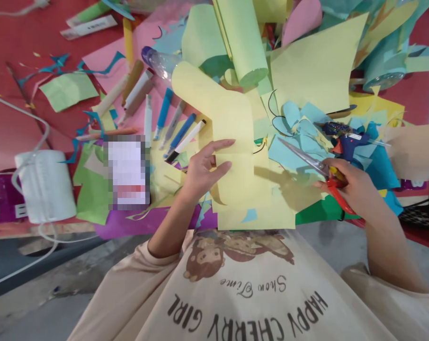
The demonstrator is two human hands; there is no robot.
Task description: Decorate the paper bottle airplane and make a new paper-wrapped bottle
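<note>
My left hand rests against a long pale yellow paper strip, its thumb and index finger stretched apart over the paper. The strip curves away at its upper left end, and a crease runs across it near my fingers. Off to the right, my right hand is closed around the red handles of a pair of scissors. The blades point up and left, apart from the strip, over light blue paper scraps. Beneath the strip lies another pale yellow sheet.
Markers lie in a row left of the strip, near a blurred-out phone. A white power adapter with cables sits farther left. A green paper roll stands at the back, and a blue glue gun lies beyond the scissors.
</note>
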